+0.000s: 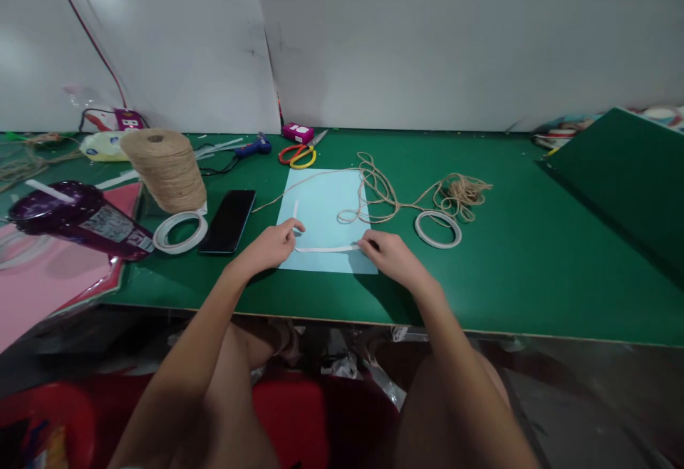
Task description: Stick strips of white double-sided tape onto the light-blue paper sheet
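A light blue sheet of paper (325, 202) lies on the green tabletop. My left hand (272, 244) rests at its left side, fingers loosely bent and a gap showing between them, beside the left end of a strip of white tape (328, 249). My right hand (392, 255) pinches the right end of that strip, near the paper's right edge. The strip runs almost straight between both hands, low over the sheet. A short white strip (296, 209) stands out above my left fingers. Loose twine (382, 187) crosses the paper's upper part and trails right.
Left of the paper are a phone (229, 221), a tape roll (180, 242), a large twine spool (165, 173) and a purple tumbler (80, 216) lying tilted. Scissors (302, 155) and a blue glue gun (254, 147) lie behind. Another tape roll (454, 237) sits right.
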### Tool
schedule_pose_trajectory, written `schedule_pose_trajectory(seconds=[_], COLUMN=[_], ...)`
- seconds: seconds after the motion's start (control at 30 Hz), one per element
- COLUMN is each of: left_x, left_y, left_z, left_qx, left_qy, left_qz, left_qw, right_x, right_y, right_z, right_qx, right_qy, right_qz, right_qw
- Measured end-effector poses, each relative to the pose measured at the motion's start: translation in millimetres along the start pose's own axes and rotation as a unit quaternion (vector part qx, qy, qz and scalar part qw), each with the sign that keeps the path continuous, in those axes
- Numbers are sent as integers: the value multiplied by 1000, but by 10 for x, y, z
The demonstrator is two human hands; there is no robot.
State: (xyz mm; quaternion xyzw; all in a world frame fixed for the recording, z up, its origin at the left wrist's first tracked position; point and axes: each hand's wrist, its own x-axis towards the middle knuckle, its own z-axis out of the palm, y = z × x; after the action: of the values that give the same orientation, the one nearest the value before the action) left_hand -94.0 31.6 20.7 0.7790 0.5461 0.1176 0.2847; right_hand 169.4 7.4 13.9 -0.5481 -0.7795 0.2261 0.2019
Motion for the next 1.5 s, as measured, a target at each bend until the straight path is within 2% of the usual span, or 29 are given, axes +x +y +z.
schedule_pose_trajectory(seconds=[0.13,0.23,0.4,0.57,0.67,0.8,0.93,1.13,1.5], left_x=[4,-21,-69,-58,-51,-58,-62,-53,-7], left_y=[-22,-27,-35,-27,-28,-34,-47,-84,-46], left_z=[5,-2,-16,-23,-34,-67,-120,-106,-3], left_qx=[7,8,14,13,-12,-30,-33,13,103], left_qy=[1,4,-26,-35,-25,5,30,19,30], left_qz=[21,54,85,89,61,2,-11,8,34], left_qw=[1000,999,996,995,998,1000,999,1000,994], right_x=[-28,-40,-38,-30,-18,10,34,63,73], right_y=[-28,-33,-29,-29,-25,-50,-100,-143,-170], right_z=[-43,-38,-16,-26,-7,50,93,132,153], right_qx=[67,81,90,93,89,47,-11,-86,-158], right_qy=[13,9,9,8,10,24,23,-3,-17], right_qz=[-6,-7,-9,-4,2,36,63,90,76], right_qw=[998,997,996,996,996,998,998,992,984])
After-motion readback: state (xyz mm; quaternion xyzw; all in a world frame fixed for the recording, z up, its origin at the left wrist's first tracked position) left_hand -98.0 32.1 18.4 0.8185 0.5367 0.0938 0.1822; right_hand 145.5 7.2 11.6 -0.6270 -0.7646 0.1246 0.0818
